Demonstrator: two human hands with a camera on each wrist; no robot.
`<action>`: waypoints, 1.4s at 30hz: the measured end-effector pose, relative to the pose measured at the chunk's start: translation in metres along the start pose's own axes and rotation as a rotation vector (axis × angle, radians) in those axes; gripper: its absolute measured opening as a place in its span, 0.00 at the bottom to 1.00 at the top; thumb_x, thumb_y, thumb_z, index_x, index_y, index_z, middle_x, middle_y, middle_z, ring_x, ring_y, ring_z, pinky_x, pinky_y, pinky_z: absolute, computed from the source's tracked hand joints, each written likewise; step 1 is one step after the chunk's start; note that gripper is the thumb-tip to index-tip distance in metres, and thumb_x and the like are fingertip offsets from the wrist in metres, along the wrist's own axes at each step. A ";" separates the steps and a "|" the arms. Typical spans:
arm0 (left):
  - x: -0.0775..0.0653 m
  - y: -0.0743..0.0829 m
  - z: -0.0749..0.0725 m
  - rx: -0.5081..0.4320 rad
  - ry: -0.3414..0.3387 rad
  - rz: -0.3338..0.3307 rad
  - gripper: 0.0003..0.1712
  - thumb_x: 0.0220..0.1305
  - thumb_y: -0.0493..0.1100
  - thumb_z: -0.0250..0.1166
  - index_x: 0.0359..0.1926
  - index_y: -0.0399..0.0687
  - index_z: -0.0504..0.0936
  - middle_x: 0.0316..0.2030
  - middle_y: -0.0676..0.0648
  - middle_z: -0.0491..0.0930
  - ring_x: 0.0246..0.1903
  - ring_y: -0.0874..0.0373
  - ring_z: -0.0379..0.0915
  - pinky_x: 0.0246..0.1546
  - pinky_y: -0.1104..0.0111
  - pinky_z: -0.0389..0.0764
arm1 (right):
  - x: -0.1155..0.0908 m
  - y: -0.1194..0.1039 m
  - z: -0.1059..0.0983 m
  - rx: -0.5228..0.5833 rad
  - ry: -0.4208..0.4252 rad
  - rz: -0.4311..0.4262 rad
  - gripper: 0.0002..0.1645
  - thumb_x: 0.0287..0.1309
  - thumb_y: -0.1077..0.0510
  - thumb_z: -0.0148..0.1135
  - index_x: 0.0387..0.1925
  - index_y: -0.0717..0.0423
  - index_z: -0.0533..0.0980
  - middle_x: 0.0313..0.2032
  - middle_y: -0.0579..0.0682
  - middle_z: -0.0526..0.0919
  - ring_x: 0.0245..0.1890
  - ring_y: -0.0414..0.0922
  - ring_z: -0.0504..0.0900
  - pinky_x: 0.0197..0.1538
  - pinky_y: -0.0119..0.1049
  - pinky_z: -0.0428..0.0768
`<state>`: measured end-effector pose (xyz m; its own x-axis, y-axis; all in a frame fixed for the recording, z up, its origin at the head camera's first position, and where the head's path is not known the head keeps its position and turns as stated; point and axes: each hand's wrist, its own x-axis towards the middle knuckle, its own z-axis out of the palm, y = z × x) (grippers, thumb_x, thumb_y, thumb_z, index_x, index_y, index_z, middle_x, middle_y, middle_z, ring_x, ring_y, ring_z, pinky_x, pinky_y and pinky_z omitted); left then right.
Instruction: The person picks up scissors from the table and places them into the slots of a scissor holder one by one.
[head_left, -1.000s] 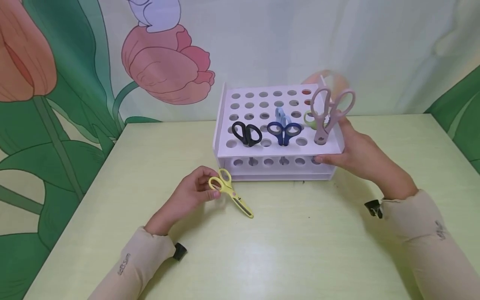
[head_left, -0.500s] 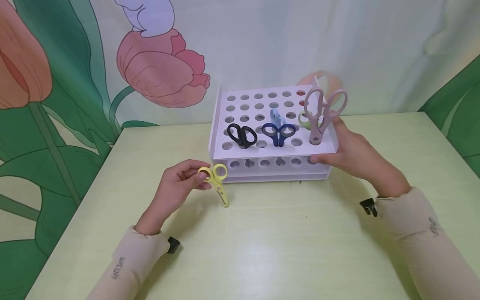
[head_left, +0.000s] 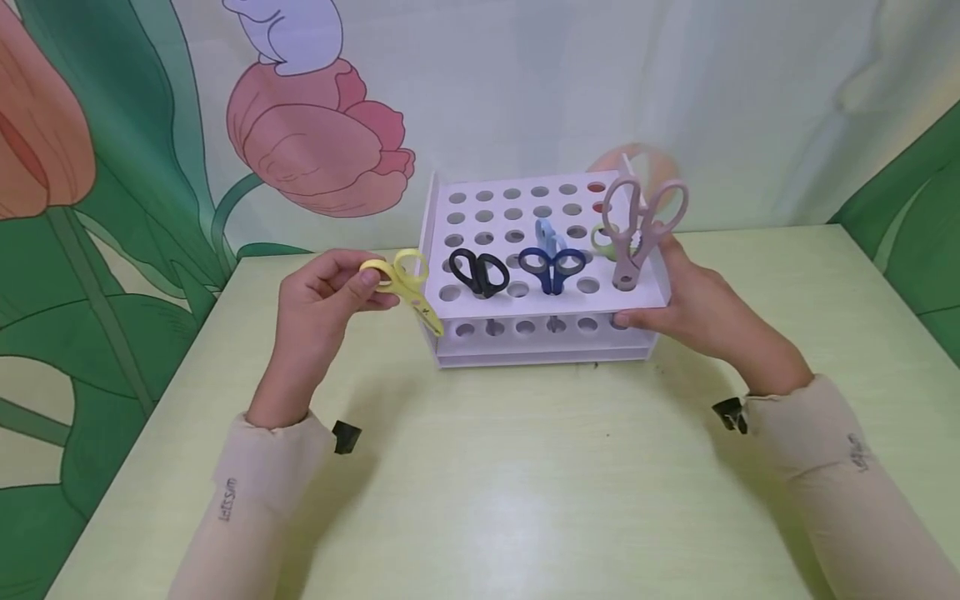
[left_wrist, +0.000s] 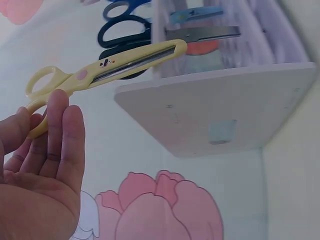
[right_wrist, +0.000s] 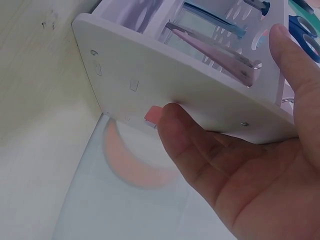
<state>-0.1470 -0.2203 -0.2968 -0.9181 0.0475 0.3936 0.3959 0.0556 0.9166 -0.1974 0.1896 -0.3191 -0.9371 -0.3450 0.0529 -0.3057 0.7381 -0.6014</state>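
My left hand (head_left: 307, 308) pinches one handle loop of yellow scissors (head_left: 409, 289) between thumb and fingers. Their closed blades (left_wrist: 135, 62) point down and right, in front of the left end of a white rack (head_left: 540, 310) with rows of round holes. My right hand (head_left: 712, 317) holds the rack's right end, thumb at the front and fingers on the side panel (right_wrist: 150, 75). Standing in the rack are black scissors (head_left: 477, 277), dark blue scissors (head_left: 552, 282), light blue scissors (head_left: 546, 236), green-handled scissors (head_left: 602, 242) and large mauve scissors (head_left: 626, 268).
The rack stands on a pale yellow-green table (head_left: 480, 483), close to its back edge. Behind hangs a curtain (head_left: 510, 92) printed with tulips and leaves. Black clips (head_left: 346, 437) are on both sleeve cuffs.
My left hand has lifted the yellow scissors up and left, from in front of the rack's lower left corner to the height of its top panel. The right hand keeps its hold on the rack.
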 end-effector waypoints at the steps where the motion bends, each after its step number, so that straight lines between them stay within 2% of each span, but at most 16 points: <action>1: 0.003 0.002 0.001 -0.015 0.007 0.012 0.11 0.70 0.35 0.65 0.49 0.31 0.82 0.40 0.41 0.86 0.33 0.51 0.86 0.42 0.59 0.84 | 0.000 0.000 0.000 0.002 0.002 -0.002 0.73 0.53 0.46 0.79 0.80 0.37 0.34 0.61 0.65 0.73 0.54 0.63 0.76 0.56 0.63 0.72; 8: 0.019 0.012 0.009 -0.072 0.046 0.077 0.11 0.69 0.35 0.66 0.49 0.31 0.82 0.40 0.41 0.87 0.32 0.52 0.86 0.42 0.60 0.84 | 0.000 0.000 0.002 0.012 0.011 -0.007 0.72 0.52 0.47 0.79 0.80 0.35 0.34 0.60 0.63 0.75 0.53 0.61 0.77 0.55 0.62 0.73; 11: 0.027 0.015 0.010 -0.088 0.072 0.083 0.11 0.68 0.35 0.67 0.49 0.31 0.83 0.40 0.40 0.86 0.33 0.52 0.86 0.43 0.62 0.84 | 0.000 0.000 0.002 0.010 0.008 -0.002 0.73 0.52 0.47 0.79 0.80 0.35 0.34 0.60 0.64 0.74 0.53 0.62 0.77 0.55 0.62 0.73; 17: 0.045 0.011 0.015 -0.057 0.134 0.043 0.11 0.67 0.37 0.69 0.47 0.36 0.86 0.39 0.41 0.86 0.34 0.53 0.86 0.43 0.67 0.83 | 0.001 -0.001 0.002 0.013 0.010 0.001 0.72 0.52 0.45 0.79 0.80 0.36 0.35 0.60 0.64 0.75 0.52 0.61 0.77 0.55 0.61 0.73; 23: 0.058 0.003 0.027 -0.064 0.111 0.008 0.12 0.68 0.37 0.67 0.49 0.35 0.84 0.39 0.43 0.87 0.33 0.53 0.86 0.42 0.66 0.83 | 0.000 -0.001 0.003 0.013 0.011 0.002 0.72 0.51 0.46 0.80 0.80 0.38 0.35 0.59 0.64 0.75 0.53 0.61 0.77 0.55 0.61 0.72; 31: 0.066 0.001 0.034 -0.135 0.140 -0.041 0.10 0.69 0.36 0.66 0.49 0.37 0.84 0.39 0.41 0.87 0.32 0.53 0.86 0.40 0.66 0.84 | 0.000 -0.003 0.001 0.015 0.010 0.000 0.73 0.52 0.47 0.80 0.80 0.37 0.35 0.61 0.64 0.74 0.54 0.62 0.76 0.56 0.62 0.72; 42: 0.070 -0.004 0.044 -0.154 0.149 -0.035 0.08 0.70 0.35 0.64 0.48 0.39 0.84 0.39 0.41 0.86 0.32 0.54 0.87 0.41 0.66 0.84 | -0.002 0.001 0.001 0.019 0.019 0.015 0.72 0.51 0.46 0.80 0.80 0.35 0.35 0.60 0.63 0.75 0.53 0.61 0.77 0.55 0.61 0.73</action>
<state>-0.2123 -0.1730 -0.2761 -0.9288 -0.1000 0.3568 0.3661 -0.0993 0.9252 -0.1960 0.1902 -0.3203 -0.9446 -0.3228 0.0591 -0.2887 0.7317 -0.6175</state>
